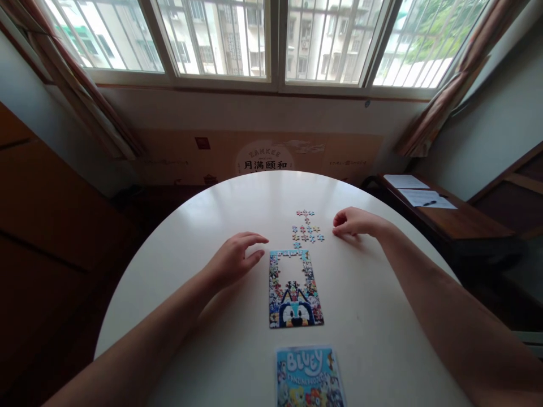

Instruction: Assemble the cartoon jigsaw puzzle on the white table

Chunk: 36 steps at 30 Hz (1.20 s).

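A partly filled jigsaw puzzle lies on the round white table, with a dog's face at its lower end and a bare gap in its upper middle. Several loose puzzle pieces are spread just beyond its top edge. My left hand hovers left of the puzzle's upper corner, thumb and fingers apart, holding nothing. To the right of the loose pieces, my right hand has its fingers curled in toward the thumb. Whether a piece is between those fingertips is hidden.
Nearest me on the white table is a blue "Bluey" picture sheet. A brown side table at the right carries papers and a pen. Barred windows and a printed cardboard panel are beyond.
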{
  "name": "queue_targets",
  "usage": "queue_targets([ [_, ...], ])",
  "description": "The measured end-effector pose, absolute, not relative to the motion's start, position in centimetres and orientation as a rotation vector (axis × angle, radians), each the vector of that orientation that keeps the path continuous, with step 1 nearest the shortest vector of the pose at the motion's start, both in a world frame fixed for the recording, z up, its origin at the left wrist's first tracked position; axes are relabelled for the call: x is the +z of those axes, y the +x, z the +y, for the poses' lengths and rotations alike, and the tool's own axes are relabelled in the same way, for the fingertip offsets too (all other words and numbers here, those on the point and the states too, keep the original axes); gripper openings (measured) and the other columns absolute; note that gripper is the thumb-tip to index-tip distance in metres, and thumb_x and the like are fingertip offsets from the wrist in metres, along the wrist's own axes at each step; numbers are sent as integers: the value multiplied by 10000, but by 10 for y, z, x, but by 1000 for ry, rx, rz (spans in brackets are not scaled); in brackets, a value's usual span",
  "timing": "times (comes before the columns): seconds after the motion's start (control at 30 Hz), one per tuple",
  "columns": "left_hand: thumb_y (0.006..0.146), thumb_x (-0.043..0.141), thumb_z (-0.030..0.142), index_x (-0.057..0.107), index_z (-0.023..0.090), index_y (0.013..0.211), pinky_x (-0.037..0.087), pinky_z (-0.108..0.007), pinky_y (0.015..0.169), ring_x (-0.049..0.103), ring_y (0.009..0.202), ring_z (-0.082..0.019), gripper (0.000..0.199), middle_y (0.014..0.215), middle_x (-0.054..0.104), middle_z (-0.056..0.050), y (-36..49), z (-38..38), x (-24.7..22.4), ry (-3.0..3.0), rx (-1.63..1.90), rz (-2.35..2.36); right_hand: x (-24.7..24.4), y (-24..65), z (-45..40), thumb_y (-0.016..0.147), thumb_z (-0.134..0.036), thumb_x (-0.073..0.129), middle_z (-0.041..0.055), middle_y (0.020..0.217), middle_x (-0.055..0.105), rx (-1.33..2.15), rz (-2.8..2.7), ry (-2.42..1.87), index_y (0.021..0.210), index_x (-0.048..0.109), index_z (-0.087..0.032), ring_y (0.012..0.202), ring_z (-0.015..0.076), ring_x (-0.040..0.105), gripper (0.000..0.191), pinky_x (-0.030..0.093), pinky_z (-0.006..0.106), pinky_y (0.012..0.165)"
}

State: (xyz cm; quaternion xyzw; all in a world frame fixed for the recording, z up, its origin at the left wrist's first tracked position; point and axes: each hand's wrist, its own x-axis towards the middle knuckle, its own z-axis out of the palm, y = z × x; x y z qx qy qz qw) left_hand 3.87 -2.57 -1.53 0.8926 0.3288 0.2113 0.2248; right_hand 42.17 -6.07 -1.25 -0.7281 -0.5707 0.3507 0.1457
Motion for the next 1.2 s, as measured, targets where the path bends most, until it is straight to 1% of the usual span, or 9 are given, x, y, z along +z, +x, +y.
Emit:
queue_targets([
  [0.17, 909, 609, 291, 727, 225, 1118, 533, -500, 1012, 651, 1138, -259, 249, 1214, 709, -79, 40, -28, -14, 2457, 565, 857, 3, 419, -69, 632, -316, 800, 47, 720, 682, 1162, -1664, -2031, 720, 659, -180, 616, 135, 549, 214, 375, 240, 495],
  [0.3, 904, 629, 278, 750, 240, 1068, 536, -497, 1006, 644, 1140, -259, 208, 1222, 701, -78, 42, -32, -14, 2473, 545, 805, 14, 383, -76, 685, -370, 801, 23, 772, 685, 1263, -1745, -1864, 794, 688, -196, 616, 107, 522, 234, 355, 225, 490],
  [0.37, 899, 637, 261, 756, 245, 1059, 532, -499, 1008, 638, 1148, -260, 200, 1226, 698, -79, 43, -33, -14, 2492, 524, 778, 16, 356, -80, 704, -400, 814, 16, 750, 679, 1411, -1819, -1659, 829, 703, -192, 598, 99, 516, 267, 344, 219, 478],
  [0.43, 895, 645, 249, 756, 244, 1060, 528, -502, 1008, 634, 1150, -262, 199, 1222, 699, -82, 43, -34, -14, 2516, 507, 751, 13, 329, -83, 690, -393, 838, 15, 780, 706, 1524, -1830, -1520, 876, 718, -193, 629, 104, 566, 298, 401, 219, 518],
  [0.53, 894, 658, 256, 754, 242, 1072, 529, -500, 1002, 634, 1145, -262, 202, 1210, 703, -85, 43, -35, -15, 2544, 494, 701, 5, 300, -88, 676, -320, 849, 35, 847, 746, 1597, -1807, -1389, 876, 719, -180, 781, 148, 670, 277, 521, 262, 699],
  [0.6, 888, 676, 267, 747, 241, 1101, 532, -497, 998, 633, 1149, -264, 226, 1218, 700, -88, 43, -35, -16, 2562, 481, 662, 1, 290, -91, 681, -286, 838, 36, 851, 750, 1552, -1849, -1395, 861, 717, -177, 821, 161, 684, 242, 536, 280, 745],
  [0.73, 866, 709, 271, 731, 248, 1153, 524, -507, 1006, 625, 1168, -274, 289, 1239, 695, -93, 43, -36, -18, 2603, 453, 625, -3, 286, -94, 703, -276, 810, 31, 832, 744, 1439, -1956, -1432, 841, 717, -177, 792, 163, 677, 194, 524, 280, 707],
  [1.07, 863, 706, 255, 730, 239, 1149, 517, -494, 1016, 623, 1165, -271, 288, 1234, 696, -90, 44, -37, -18, 2605, 468, 630, -6, 283, -95, 721, -238, 746, 20, 826, 730, 1274, -2079, -1536, 830, 718, -188, 788, 167, 659, 123, 492, 279, 692],
  [1.2, 870, 696, 263, 730, 240, 1153, 516, -500, 1018, 619, 1175, -276, 285, 1239, 696, -92, 44, -37, -18, 2597, 456, 636, 3, 276, -101, 728, -233, 724, 14, 838, 722, 1069, -2190, -1633, 833, 731, -206, 784, 169, 637, 109, 453, 291, 696],
])
